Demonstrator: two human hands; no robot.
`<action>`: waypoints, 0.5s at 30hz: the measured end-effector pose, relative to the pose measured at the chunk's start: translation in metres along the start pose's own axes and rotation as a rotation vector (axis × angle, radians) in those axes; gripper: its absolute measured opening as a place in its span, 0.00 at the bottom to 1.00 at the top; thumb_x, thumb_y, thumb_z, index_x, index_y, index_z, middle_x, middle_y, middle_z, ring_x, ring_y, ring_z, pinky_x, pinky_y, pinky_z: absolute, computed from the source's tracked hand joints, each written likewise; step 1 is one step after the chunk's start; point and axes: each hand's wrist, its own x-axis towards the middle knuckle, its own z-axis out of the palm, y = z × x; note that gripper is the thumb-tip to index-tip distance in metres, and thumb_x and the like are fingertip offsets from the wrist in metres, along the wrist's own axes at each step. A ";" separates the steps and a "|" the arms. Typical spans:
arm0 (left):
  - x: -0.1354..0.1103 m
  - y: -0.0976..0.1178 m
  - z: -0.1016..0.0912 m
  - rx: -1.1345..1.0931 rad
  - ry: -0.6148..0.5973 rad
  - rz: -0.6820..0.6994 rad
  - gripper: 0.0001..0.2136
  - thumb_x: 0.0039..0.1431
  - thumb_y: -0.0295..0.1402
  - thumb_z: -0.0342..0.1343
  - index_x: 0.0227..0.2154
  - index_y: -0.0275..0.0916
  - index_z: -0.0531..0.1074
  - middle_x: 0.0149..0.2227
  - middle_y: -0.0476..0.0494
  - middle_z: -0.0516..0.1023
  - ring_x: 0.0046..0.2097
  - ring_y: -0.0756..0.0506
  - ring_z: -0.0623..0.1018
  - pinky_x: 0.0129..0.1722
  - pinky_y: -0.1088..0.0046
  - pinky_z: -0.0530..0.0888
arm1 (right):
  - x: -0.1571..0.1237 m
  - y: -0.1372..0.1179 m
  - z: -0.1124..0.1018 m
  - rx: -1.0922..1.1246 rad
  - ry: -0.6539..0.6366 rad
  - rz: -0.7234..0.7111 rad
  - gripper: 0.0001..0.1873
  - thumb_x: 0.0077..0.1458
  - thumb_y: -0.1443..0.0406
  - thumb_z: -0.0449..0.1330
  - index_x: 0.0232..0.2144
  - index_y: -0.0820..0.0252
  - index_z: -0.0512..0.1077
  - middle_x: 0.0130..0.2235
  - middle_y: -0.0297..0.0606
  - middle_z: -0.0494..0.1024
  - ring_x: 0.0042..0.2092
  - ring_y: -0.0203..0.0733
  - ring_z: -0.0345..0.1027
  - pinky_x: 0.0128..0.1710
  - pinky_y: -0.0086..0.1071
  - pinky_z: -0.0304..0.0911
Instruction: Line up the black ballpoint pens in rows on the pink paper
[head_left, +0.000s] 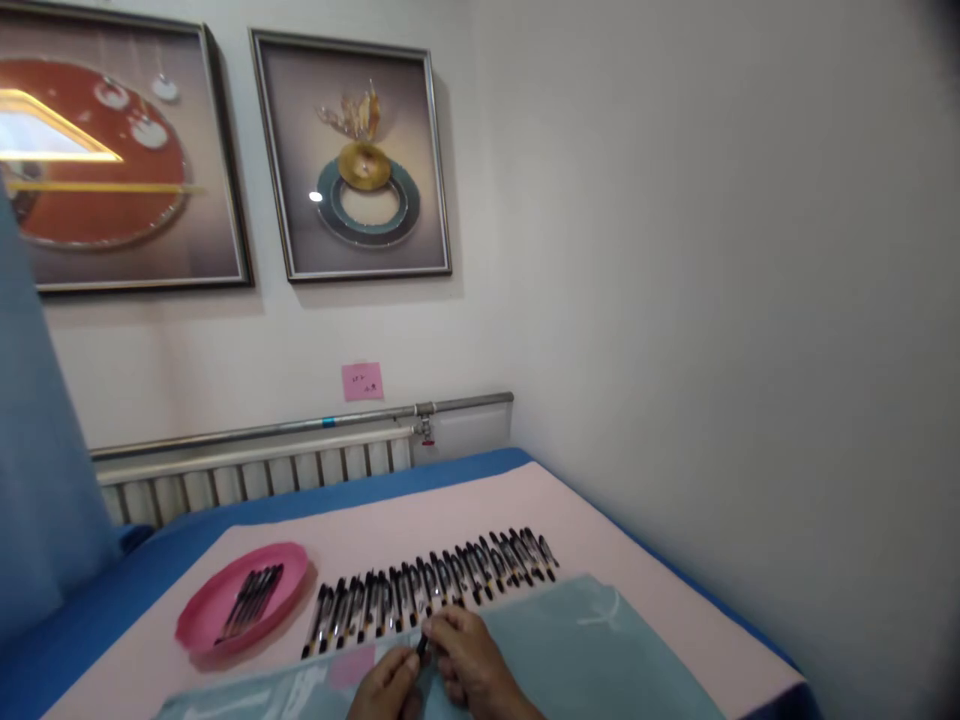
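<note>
- Dark slim pen part [422,646] lies between the hands, long axis slanting away and slightly rightward
- Left hand [388,688]: thumb and fingers pinched on its near end
- Right hand [469,660]: fingertips closed at its far end
- Row of black-capped pens [424,588] lies just beyond, right hand nearer
- Pink plate [206,610] sits farther left

Shows as a slim dark pen [421,645], partly hidden, held aslant from both sides, leaning right at the top, just on the near side of a row of pens [429,580]
</note>
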 end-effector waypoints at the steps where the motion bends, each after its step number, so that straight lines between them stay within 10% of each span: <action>1: -0.003 0.003 0.002 -0.043 -0.026 0.001 0.17 0.44 0.47 0.58 0.25 0.36 0.67 0.19 0.54 0.65 0.20 0.55 0.65 0.17 0.79 0.59 | -0.002 -0.001 0.001 0.017 -0.005 -0.011 0.11 0.41 0.60 0.58 0.23 0.60 0.62 0.17 0.24 0.59 0.14 0.24 0.44 0.13 0.21 0.37; 5: -0.017 0.018 0.006 -0.043 -0.023 -0.060 0.18 0.46 0.50 0.53 0.29 0.38 0.65 0.12 0.61 0.53 0.13 0.57 0.49 0.12 0.79 0.44 | -0.008 -0.004 0.002 0.087 -0.044 -0.023 0.09 0.41 0.63 0.58 0.26 0.62 0.64 0.18 0.24 0.59 0.15 0.24 0.47 0.14 0.21 0.38; 15: -0.021 0.022 0.002 -0.060 -0.052 -0.110 0.17 0.48 0.47 0.51 0.33 0.39 0.64 0.12 0.62 0.55 0.12 0.58 0.49 0.12 0.80 0.42 | -0.010 -0.006 0.003 0.154 -0.030 -0.020 0.13 0.39 0.62 0.62 0.24 0.62 0.63 0.19 0.26 0.63 0.16 0.23 0.49 0.13 0.20 0.38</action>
